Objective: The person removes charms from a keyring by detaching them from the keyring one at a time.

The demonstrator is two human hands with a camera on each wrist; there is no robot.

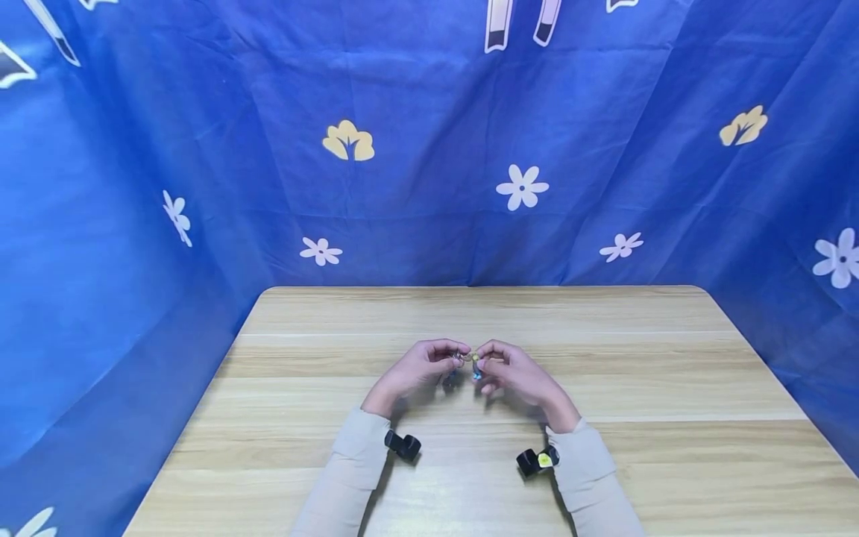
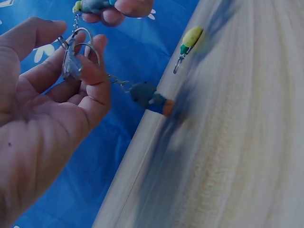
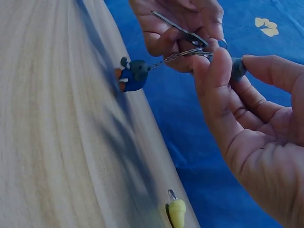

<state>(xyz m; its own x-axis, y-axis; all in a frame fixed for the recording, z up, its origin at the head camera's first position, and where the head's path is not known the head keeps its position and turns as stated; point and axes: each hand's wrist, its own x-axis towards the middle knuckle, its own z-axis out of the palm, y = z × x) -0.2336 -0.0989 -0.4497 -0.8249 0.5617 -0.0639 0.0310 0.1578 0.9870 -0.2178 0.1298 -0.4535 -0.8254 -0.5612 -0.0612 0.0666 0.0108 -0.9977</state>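
Above the pale wooden surface (image 1: 604, 373), head view: left hand (image 1: 419, 367) and right hand (image 1: 513, 371) meet, pinching metal key rings (image 1: 463, 356). Left wrist view: the left hand's fingers (image 2: 95, 71) grip two silver rings (image 2: 78, 52); one blue figure charm (image 2: 149, 97) dangles. Right wrist view: the right hand (image 3: 256, 118) pinches a grey charm (image 3: 237, 68); one yellow charm (image 3: 176, 212) hangs. Joining seems underway; threading comes next.

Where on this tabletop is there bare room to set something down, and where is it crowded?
The wooden table lies bare left of the left hand, right of the right hand, and between the hands and the blue cloth behind. It is crowded at the middle, where both hands meet on a key ring with a dangling blue charm.
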